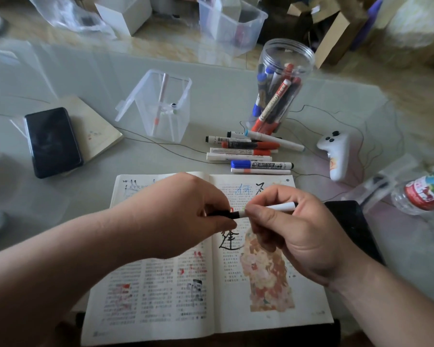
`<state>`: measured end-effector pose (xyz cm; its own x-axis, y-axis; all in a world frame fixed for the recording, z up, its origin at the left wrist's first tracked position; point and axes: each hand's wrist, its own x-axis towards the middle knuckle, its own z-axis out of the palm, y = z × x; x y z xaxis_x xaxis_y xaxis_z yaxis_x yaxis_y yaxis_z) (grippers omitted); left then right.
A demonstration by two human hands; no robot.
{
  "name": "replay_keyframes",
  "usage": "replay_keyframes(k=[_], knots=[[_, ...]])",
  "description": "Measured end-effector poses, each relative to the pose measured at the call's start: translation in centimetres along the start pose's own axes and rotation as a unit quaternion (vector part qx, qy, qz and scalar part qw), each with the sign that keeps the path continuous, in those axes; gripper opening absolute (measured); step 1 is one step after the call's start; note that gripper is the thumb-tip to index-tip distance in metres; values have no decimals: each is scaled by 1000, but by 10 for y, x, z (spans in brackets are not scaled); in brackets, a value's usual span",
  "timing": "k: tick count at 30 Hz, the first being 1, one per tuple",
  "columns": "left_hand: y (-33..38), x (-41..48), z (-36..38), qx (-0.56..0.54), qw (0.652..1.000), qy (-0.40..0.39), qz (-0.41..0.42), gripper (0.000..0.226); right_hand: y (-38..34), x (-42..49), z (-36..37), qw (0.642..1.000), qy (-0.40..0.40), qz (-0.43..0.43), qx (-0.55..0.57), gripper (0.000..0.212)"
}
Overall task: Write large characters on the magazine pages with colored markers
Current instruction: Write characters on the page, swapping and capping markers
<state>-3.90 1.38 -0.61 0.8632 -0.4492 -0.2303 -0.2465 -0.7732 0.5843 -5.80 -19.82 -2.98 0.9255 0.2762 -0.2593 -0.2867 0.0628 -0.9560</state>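
Left hand (186,214) pinches the black cap end of a marker (278,207), right hand (286,229) grips its white barrel, right over the open magazine (161,296). Three big characters (229,240) on the right page: one blue, two black. Beyond the hands, eight loose markers (251,154) lie on the worktop (60,196), labels too blurred to read.

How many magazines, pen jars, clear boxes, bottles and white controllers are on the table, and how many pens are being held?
magazine: 1
jar: 1
clear box: 1
bottle: 1
white controller: 1
pen, held: 1
Total: 6
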Motion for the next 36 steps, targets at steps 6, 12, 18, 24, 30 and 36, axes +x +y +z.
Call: replay_keyframes(k=[6,12,18,24,30,36], knots=[[-7,7,-16,80,994,-31,-74,20,0,0,2,995,81,-20,50,12],[-32,1,-58,28,995,-24,-94,23,-20,-11,30,977,136,-113,-116,19],[-62,1,-101,-105,941,290,-139,33,-60,55,62,935,183,-234,-196,4],[-59,3,-108,-161,915,348,-128,37,-85,141,86,897,242,-275,-249,4],[-57,8,-110,-198,909,347,-119,39,-77,161,77,897,208,-189,-341,26],[-53,18,-100,-172,925,319,-118,44,-55,132,14,833,195,-41,-516,8]])
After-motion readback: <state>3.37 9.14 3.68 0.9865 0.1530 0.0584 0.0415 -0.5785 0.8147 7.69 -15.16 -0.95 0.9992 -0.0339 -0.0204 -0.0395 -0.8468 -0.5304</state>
